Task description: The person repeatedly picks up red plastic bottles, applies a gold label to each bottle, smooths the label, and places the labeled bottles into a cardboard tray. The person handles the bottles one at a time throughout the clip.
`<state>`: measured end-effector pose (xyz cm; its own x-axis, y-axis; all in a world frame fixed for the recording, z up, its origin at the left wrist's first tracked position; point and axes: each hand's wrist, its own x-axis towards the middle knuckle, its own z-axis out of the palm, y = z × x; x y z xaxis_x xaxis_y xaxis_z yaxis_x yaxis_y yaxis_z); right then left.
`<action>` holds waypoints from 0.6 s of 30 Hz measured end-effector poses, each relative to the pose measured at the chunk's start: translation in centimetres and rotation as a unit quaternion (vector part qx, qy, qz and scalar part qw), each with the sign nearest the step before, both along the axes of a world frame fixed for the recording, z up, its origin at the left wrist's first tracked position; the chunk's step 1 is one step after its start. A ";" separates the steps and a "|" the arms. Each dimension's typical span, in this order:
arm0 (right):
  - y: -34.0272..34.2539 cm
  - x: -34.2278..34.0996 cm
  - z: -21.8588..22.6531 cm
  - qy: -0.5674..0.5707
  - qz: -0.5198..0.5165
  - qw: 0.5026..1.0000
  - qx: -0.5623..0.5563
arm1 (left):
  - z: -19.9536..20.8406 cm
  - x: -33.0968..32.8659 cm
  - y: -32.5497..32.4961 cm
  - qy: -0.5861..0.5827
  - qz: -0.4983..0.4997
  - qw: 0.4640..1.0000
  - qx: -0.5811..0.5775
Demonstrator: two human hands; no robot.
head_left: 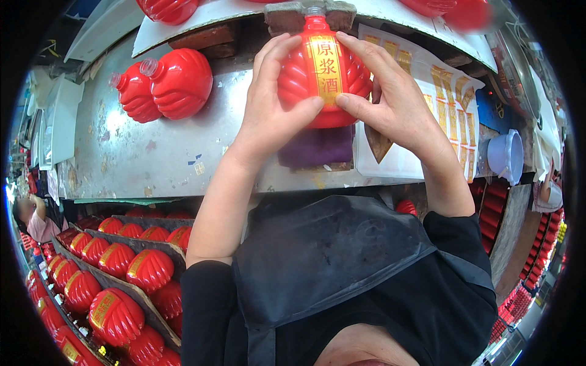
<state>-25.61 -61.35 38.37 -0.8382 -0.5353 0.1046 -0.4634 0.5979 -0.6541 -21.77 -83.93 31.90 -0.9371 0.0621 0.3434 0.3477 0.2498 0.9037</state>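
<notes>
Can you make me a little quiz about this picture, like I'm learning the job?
1. True or false: the left hand and the right hand are both touching the red bottle at the top middle.

2. Fill the gap: the cloth just below that bottle in the picture is coloured ____.

3. Count: how many other red bottles lie on the metal table to the left of the left hand?

Key: 1. True. 2. Purple. 3. Two.

Bright light, white glare on metal tabletop [134,152], dark-rimmed fisheye bending
</notes>
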 end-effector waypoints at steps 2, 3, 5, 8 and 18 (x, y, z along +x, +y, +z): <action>0.0 0.0 0.0 0.012 0.002 1.000 -0.003 | 0.1 0.0 0.0 0.000 -0.002 1.000 -0.001; 0.0 0.0 0.0 0.012 0.002 1.000 -0.004 | 0.1 0.0 0.0 0.001 -0.002 1.000 -0.002; 0.0 0.0 0.1 0.006 0.002 1.000 -0.006 | 0.1 0.0 0.1 0.002 0.004 1.000 0.009; -0.1 0.0 0.0 0.010 0.000 1.000 -0.005 | 0.0 0.0 0.1 0.004 0.006 1.000 0.019; 0.3 -0.1 0.1 -0.008 0.003 1.000 -0.019 | -0.1 -0.2 -0.2 -0.069 -0.036 0.981 0.180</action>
